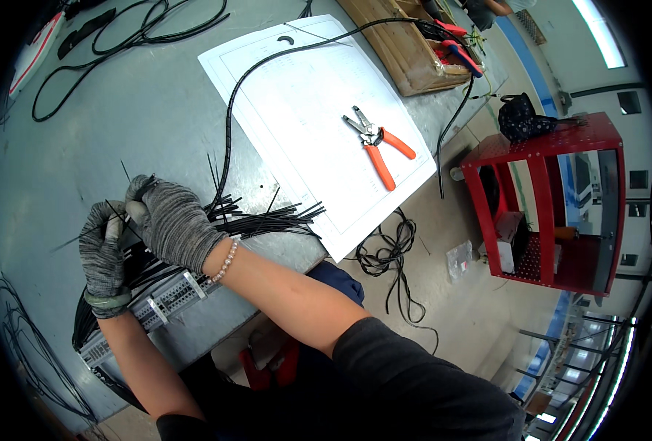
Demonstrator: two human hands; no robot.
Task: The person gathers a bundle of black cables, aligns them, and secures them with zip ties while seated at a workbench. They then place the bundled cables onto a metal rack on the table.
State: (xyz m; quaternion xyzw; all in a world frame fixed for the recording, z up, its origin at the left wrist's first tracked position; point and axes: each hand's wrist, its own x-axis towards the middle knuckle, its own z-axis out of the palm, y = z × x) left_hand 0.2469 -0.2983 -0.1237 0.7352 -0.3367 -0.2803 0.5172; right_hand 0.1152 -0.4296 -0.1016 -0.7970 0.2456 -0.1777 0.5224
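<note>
Both hands wear grey knit gloves and are close together at the left. My left hand (103, 250) is closed, its thumb and fingers pinching a thin black wire (65, 241). Right beside it, my right hand (168, 224) is curled with its fingertips pinched on thin black wire too; the exact grip is partly hidden. Beneath the hands runs a grey terminal strip (172, 300) with many black wires along it. A bundle of black wire ends (278, 223) fans out to the right of my right hand.
Wire strippers (376, 143) with orange handles lie spread on a large paper sheet (289, 103). A wooden box (392, 48) of tools stands behind. Black cable coils lie on the metal table (164, 103) and floor. A red cart (543, 206) stands at right.
</note>
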